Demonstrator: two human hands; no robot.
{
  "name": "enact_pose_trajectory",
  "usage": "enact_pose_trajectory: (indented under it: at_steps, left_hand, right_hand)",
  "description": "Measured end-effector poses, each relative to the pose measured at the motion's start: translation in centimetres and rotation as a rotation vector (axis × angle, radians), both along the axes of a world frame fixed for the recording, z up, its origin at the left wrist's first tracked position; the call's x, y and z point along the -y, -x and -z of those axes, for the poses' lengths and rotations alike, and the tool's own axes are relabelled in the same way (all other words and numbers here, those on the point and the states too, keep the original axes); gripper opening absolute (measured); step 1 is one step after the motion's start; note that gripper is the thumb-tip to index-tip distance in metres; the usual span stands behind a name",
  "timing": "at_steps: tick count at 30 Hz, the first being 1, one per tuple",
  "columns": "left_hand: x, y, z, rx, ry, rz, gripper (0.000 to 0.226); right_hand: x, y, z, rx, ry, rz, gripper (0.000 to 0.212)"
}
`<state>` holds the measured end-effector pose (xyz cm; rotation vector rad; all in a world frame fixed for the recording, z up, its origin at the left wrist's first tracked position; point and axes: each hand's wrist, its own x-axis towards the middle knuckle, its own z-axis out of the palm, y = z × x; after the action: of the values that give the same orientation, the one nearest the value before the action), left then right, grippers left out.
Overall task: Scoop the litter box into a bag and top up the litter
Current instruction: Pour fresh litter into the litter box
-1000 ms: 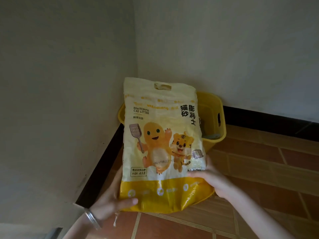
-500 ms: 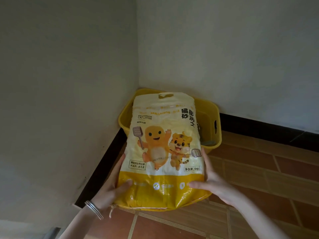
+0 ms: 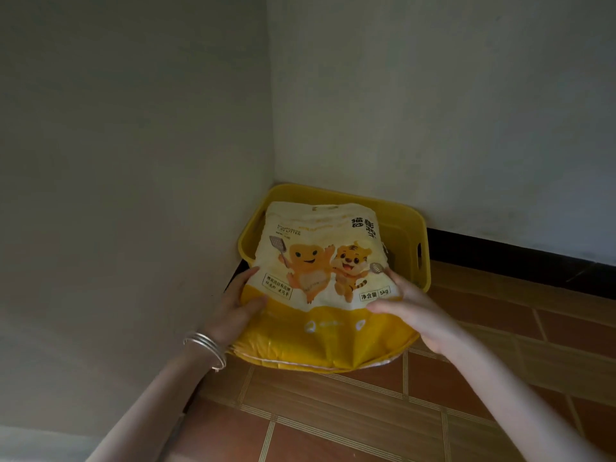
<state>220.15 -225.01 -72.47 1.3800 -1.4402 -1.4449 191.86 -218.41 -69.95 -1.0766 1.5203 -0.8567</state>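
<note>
1. The litter bag, marked 5kg, is held tilted over the yellow litter box, its top end sagging inside the rim.
2. The left hand grasps the bag's lower left edge. The right hand clasps the lower right, thumb across the front.
3. Step judged: topping up. Whether the mouth is open cannot be told.
4. Next move: raise the base and keep the mouth inside the box, off the tiled floor.

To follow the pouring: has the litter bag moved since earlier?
Yes. The litter bag dropped: its top was above the yellow box rim, now below it.
</note>
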Motion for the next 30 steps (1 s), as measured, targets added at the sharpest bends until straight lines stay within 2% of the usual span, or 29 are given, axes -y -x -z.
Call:
enact_pose_trajectory:
  at_steps: [4, 12, 20, 25, 30]
  left_hand:
    - [1.6, 0.2, -2.4, 0.037, -0.057, 0.028, 0.05]
    - [0.9, 0.0, -2.2, 0.127, -0.171, 0.051, 0.051]
    - [1.3, 0.5, -3.6, 0.112, -0.192, 0.075, 0.044]
    - [1.0, 0.9, -4.7, 0.138, -0.186, 0.09, 0.047]
    - [1.0, 0.9, -5.7, 0.144, -0.19, 0.089, 0.044]
  right_hand:
    - [1.6, -0.1, -2.0, -0.005, -0.04, 0.01, 0.049]
    - [1.2, -0.1, -1.7, -0.004, -0.112, 0.036, 0.049]
    - [0.6, 0.2, -2.5, 0.031, -0.08, 0.044, 0.038]
    - [0.3, 0.3, -3.1, 0.028, -0.072, 0.039, 0.038]
    - [-0.1, 0.5, -3.9, 0.045, -0.089, 0.039, 0.027]
